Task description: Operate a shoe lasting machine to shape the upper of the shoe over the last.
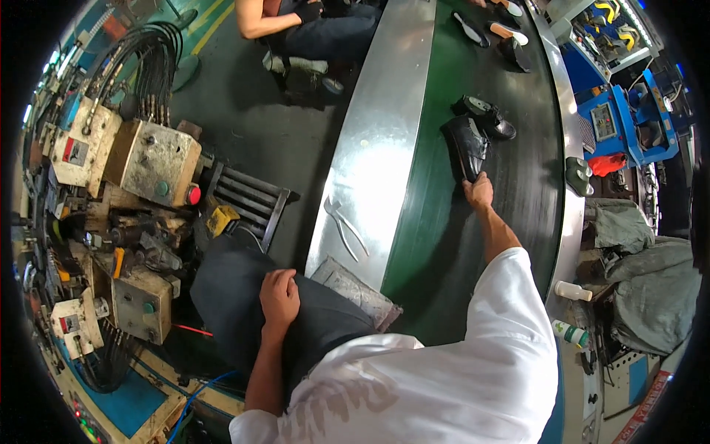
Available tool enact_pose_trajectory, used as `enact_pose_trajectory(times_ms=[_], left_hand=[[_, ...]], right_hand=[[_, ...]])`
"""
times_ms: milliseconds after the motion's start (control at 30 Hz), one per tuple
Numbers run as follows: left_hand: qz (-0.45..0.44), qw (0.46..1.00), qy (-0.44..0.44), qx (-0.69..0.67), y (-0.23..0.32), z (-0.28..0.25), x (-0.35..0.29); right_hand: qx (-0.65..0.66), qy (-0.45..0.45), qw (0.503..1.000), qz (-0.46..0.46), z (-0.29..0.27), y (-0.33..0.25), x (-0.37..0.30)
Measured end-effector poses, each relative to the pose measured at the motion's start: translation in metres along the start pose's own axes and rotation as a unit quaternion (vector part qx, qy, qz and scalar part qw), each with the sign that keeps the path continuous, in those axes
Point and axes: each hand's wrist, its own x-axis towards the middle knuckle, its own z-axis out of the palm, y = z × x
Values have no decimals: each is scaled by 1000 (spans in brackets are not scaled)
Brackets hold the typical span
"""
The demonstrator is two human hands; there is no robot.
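Observation:
My right hand point(479, 191) reaches out over the dark conveyor belt point(429, 296), its fingers closed on the near end of a black leather shoe point(466, 146). A second black shoe point(491, 118) lies on the belt just beyond, against the far end of the held one. Resting on my thigh, my left hand point(279, 297) holds nothing, its fingers laid loosely over the dark trousers point(237, 285). Between my two hands, a pair of metal pincers point(345, 229) lies on the steel ledge beside the belt, near a worn, dusty pad point(353, 291).
More shoes point(510, 44) lie farther up the belt. Ahead to the left sits another person point(318, 29) with a gloved hand. A machine with control boxes point(155, 163) and hoses stands at my left. On the right are a blue rack point(629, 122), a bottle point(573, 291) and grey cloth point(654, 288).

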Motion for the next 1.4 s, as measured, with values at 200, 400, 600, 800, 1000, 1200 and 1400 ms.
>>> enact_pose_trajectory(times_ms=[200, 400, 600, 800, 1000, 1200, 1400], left_hand=[[16, 1000, 12, -24, -6, -5, 4], [26, 998, -5, -50, 0, -17, -2], [-59, 961, -23, -269, -15, -38, 23], [-29, 940, 130, -314, 12, -123, 81], [-39, 953, 253, -160, -71, -172, 33], [-141, 909, 385, -73, -97, -157, -36], [-126, 926, 317, -160, -117, -166, -59]], right_hand=[[43, -73, 992, 96, 12, -23, -125], [156, -51, 969, 186, 4, -64, -171], [377, -101, 921, 10, 6, -129, -194], [441, -382, 799, -145, -65, -332, -305], [374, -572, 679, -267, -51, -432, -387], [276, -619, 669, -304, -21, -455, -429], [259, -619, 679, -299, -7, -455, -432]])
